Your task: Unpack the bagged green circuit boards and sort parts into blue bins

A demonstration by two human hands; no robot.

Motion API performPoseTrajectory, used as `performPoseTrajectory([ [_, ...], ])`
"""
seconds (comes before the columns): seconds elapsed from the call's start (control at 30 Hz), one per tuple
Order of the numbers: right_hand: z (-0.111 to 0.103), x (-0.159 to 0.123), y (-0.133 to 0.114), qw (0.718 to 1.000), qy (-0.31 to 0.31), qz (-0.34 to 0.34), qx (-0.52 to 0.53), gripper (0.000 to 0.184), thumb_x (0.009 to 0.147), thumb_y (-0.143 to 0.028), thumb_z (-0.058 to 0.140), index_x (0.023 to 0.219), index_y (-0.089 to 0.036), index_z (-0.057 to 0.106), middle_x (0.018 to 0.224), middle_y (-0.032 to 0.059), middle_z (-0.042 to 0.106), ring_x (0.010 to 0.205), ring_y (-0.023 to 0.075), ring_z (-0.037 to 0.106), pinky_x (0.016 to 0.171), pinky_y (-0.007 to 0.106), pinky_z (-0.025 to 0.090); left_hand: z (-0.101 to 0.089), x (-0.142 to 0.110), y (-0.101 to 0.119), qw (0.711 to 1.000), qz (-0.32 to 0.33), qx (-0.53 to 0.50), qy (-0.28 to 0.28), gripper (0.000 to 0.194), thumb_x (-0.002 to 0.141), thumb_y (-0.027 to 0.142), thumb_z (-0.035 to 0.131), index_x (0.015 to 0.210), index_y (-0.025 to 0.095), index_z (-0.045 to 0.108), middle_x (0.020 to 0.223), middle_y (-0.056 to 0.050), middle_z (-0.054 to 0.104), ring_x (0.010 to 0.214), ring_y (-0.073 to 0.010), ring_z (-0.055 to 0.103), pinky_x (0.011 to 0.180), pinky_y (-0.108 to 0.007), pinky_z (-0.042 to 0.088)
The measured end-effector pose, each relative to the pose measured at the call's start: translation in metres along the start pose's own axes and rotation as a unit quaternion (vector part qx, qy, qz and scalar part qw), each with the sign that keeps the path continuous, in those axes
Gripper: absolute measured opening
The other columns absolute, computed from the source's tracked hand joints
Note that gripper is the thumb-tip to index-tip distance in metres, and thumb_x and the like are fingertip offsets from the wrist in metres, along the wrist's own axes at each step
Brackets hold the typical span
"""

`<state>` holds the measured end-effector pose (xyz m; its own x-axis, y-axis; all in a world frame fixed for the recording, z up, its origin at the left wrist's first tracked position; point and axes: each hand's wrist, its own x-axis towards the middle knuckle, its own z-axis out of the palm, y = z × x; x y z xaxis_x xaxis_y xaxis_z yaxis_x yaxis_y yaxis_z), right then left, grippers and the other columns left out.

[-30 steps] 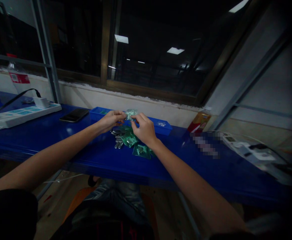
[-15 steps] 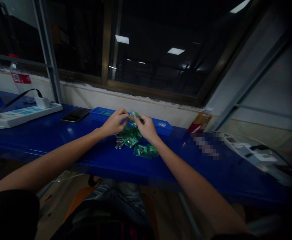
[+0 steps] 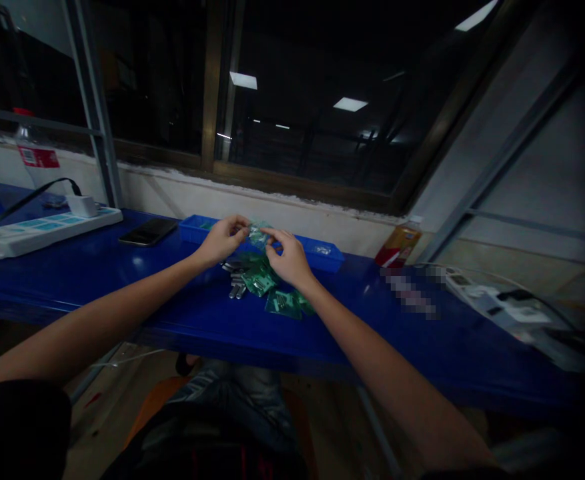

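Observation:
My left hand [image 3: 221, 241] and my right hand [image 3: 287, 258] meet above a blue bench [image 3: 122, 280], both pinching a small clear green packet [image 3: 257, 233] between fingertips. Directly below them lies a pile of green packets [image 3: 267, 283] with circuit parts inside, and a few small silver metal pieces [image 3: 236, 288] sit at its left edge. A shallow blue tray [image 3: 325, 255] stands just behind the hands, against the wall.
A black phone [image 3: 147, 231] lies left of the tray. A white power strip [image 3: 42, 230] with a plugged adapter runs along the far left. An orange drink bottle [image 3: 398, 245] stands at the right, and another white power strip [image 3: 502, 303] lies beyond it.
Both hands dipped toward the pile half a second ago and have lifted again, still holding the packet between them. The fingers have shifted slightly on it.

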<state>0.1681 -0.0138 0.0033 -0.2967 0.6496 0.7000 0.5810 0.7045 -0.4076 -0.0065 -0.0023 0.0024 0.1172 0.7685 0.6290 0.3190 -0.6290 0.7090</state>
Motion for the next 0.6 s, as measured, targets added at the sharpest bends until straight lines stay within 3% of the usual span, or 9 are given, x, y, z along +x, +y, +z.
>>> performPoseTrajectory([
  [0.07, 0.002, 0.001, 0.0, 0.992, -0.028, 0.085, 0.087, 0.03, 0.076, -0.026, 0.051, 0.101, -0.015, 0.065, 0.074, 0.0029, 0.062, 0.072, 0.0153, 0.055, 0.07, 0.029, 0.042, -0.002, -0.002, 0.002, 0.989, 0.111, 0.096, 0.011, 0.013, 0.08, 0.02, 0.049, 0.089, 0.014, 0.057, 0.081, -0.004, 0.06, 0.072, -0.0128, 0.055, 0.066, -0.026, 0.043],
  [0.13, 0.003, 0.002, -0.001, 0.968, -0.048, 0.166, 0.181, 0.034, 0.079, -0.04, 0.048, 0.091, -0.013, 0.066, 0.067, 0.0034, 0.061, 0.065, 0.0141, 0.056, 0.062, 0.026, 0.042, -0.003, -0.005, 0.006, 0.965, 0.199, 0.171, -0.003, 0.014, 0.084, 0.018, 0.045, 0.087, 0.015, 0.058, 0.084, -0.005, 0.06, 0.078, -0.0143, 0.055, 0.072, -0.028, 0.043],
  [0.23, 0.003, 0.004, 0.0, 0.93, -0.046, 0.232, 0.28, 0.044, 0.08, -0.05, 0.043, 0.083, -0.013, 0.065, 0.061, 0.0031, 0.06, 0.058, 0.0125, 0.055, 0.053, 0.023, 0.039, -0.001, -0.009, 0.009, 0.937, 0.256, 0.233, -0.048, 0.019, 0.086, 0.017, 0.04, 0.088, 0.016, 0.06, 0.087, -0.006, 0.06, 0.085, -0.0166, 0.054, 0.078, -0.031, 0.043],
  [0.3, 0.003, 0.005, 0.003, 0.93, -0.025, 0.236, 0.28, 0.038, 0.078, -0.046, 0.048, 0.082, -0.013, 0.065, 0.058, 0.0011, 0.059, 0.054, 0.0111, 0.053, 0.05, 0.021, 0.037, 0.002, -0.01, 0.009, 0.93, 0.258, 0.248, -0.086, 0.02, 0.085, 0.019, 0.042, 0.089, 0.017, 0.061, 0.091, -0.007, 0.06, 0.09, -0.0183, 0.053, 0.081, -0.033, 0.042],
  [0.4, 0.002, 0.005, 0.007, 0.964, 0.011, 0.175, 0.202, 0.027, 0.074, -0.034, 0.052, 0.085, -0.014, 0.067, 0.056, -0.0012, 0.057, 0.05, 0.0096, 0.047, 0.049, 0.021, 0.035, 0.007, -0.009, 0.007, 0.955, 0.177, 0.196, -0.138, 0.021, 0.083, 0.028, 0.047, 0.089, 0.015, 0.062, 0.089, -0.008, 0.062, 0.089, -0.0194, 0.055, 0.081, -0.034, 0.042],
  [0.5, 0.0, 0.003, 0.004, 0.991, 0.011, 0.09, 0.103, 0.029, 0.077, -0.028, 0.048, 0.091, -0.014, 0.069, 0.056, -0.0009, 0.058, 0.048, 0.0098, 0.045, 0.051, 0.023, 0.035, 0.007, -0.006, 0.005, 0.986, -0.022, 0.026, -0.166, 0.042, 0.085, 0.047, 0.038, 0.086, 0.012, 0.061, 0.079, -0.008, 0.064, 0.075, -0.0179, 0.058, 0.07, -0.031, 0.045],
  [0.6, -0.004, 0.0, -0.004, 0.999, -0.008, 0.017, 0.029, 0.031, 0.078, -0.022, 0.044, 0.094, -0.018, 0.07, 0.068, 0.0017, 0.064, 0.056, 0.0119, 0.051, 0.059, 0.026, 0.039, 0.004, -0.003, 0.005, 0.965, -0.17, -0.139, -0.145, 0.052, 0.083, 0.057, 0.035, 0.077, 0.011, 0.06, 0.071, -0.008, 0.063, 0.066, -0.0158, 0.058, 0.061, -0.028, 0.046],
])
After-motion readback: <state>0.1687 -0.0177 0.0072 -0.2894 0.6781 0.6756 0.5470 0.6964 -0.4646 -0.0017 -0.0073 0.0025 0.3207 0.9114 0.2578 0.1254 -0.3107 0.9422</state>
